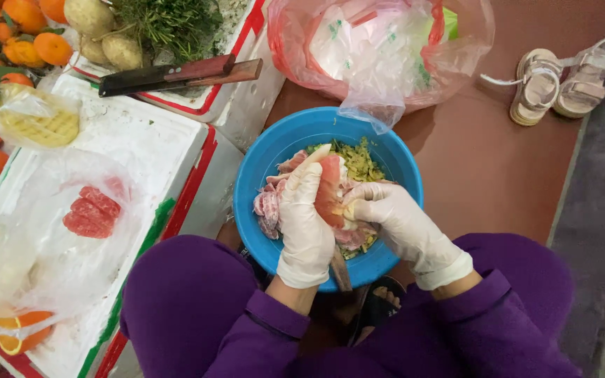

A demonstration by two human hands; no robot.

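My left hand, in a white glove, grips a peeled pink pomelo piece over a blue plastic basin. My right hand, also gloved, pinches the same piece's white pith from the right. A knife handle pokes out under my left hand. Pink peel scraps and greenish rind bits lie in the basin. Purple sleeves and trousers fill the bottom of the view.
A white foam box at left carries bagged pink fruit segments and a bagged yellow piece. A cleaver lies on another box beside potatoes, herbs and oranges. A plastic bag bundle and sandals sit on the red floor.
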